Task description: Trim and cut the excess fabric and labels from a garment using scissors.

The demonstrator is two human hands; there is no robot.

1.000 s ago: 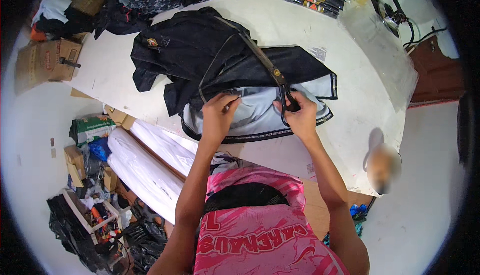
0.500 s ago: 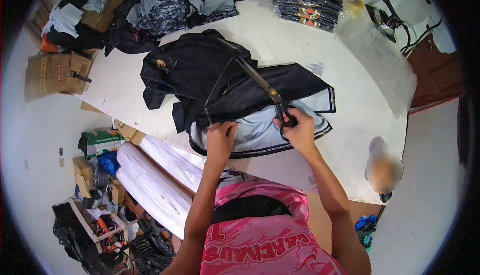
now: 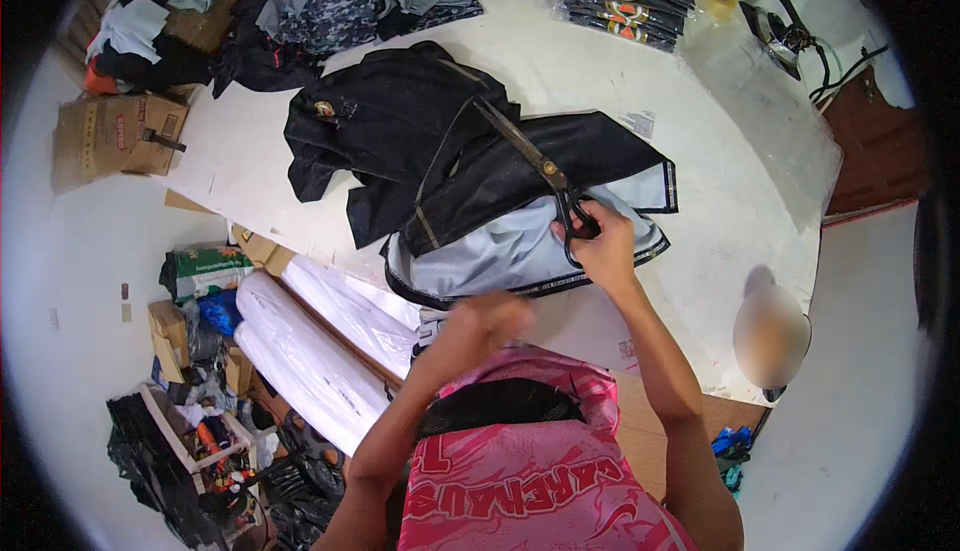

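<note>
A black garment (image 3: 390, 116) with a small round emblem lies rumpled on the white table (image 3: 720, 291). Its pale grey-blue inner side (image 3: 480, 251) is turned up along the near part, edged by a dark band. My right hand (image 3: 605, 246) is closed round the black handles of a large pair of scissors (image 3: 545, 166), whose long blades rest over the cloth, pointing up and left. Off the garment, just in front of its near edge, my left hand (image 3: 485, 321) is smeared by motion, so its fingers cannot be made out.
Bagged dark garments (image 3: 620, 1) are stacked at the back, beside clear plastic sheets (image 3: 770, 121) and an iron (image 3: 775, 36). Piled clothes (image 3: 340, 6) cover the far left edge. A cardboard box (image 3: 115, 141) stands left. Plastic-wrapped white rolls (image 3: 310, 361) lie below the table's near-left edge.
My left hand has let go of the garment's near edge and moved back toward my body. The right hand still holds the scissors in nearly the same place.
</note>
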